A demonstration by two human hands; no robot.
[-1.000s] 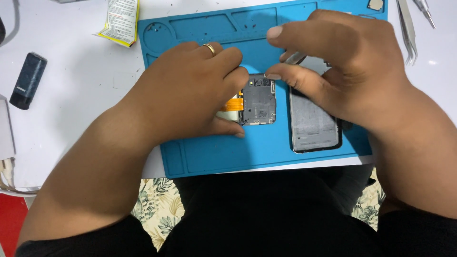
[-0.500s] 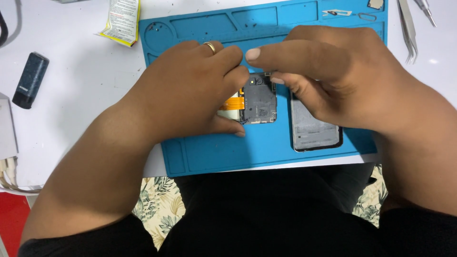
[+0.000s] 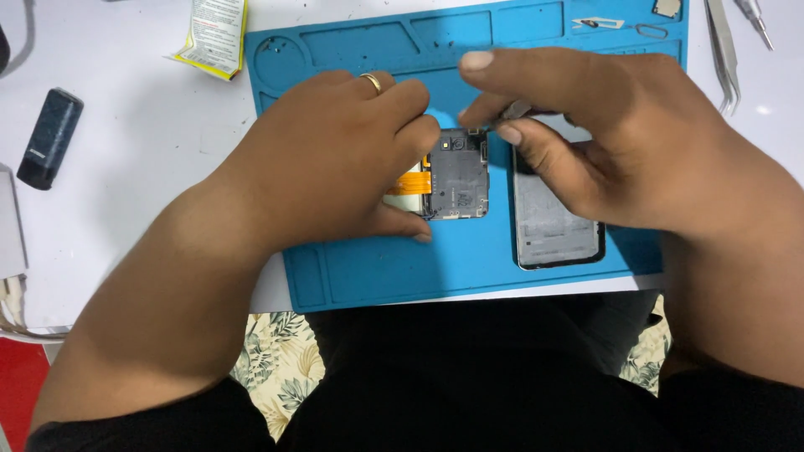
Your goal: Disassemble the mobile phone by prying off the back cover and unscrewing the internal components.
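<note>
- A blue silicone repair mat (image 3: 377, 276) with moulded compartments lies on the white bench (image 3: 142, 142) and serves as the landmark here.
- Near the mat's middle lies a dark grey, opened phone body (image 3: 456, 176) with an orange flat ribbon cable (image 3: 412, 182) showing at its left edge.
- The left hand (image 3: 335, 159), a gold ring (image 3: 372, 81) on one finger, rests on the mat over the left part of that phone body, fingers curled and pressed down, thumb along its lower edge.
- The right hand (image 3: 603, 134) hovers over the mat's right half, thumb and forefinger pinched on a thin grey metal tool (image 3: 511, 113) whose tip meets the phone body's top right corner.
- Just right of the phone body, partly under the right hand, lies a grey phone back cover (image 3: 557, 230) on the mat.
- Off the mat's left edge sit a small black rectangular device (image 3: 48, 138) and a torn yellow-and-white packet (image 3: 213, 33).
- Off the mat's upper right corner lie steel tweezers (image 3: 724, 59).
</note>
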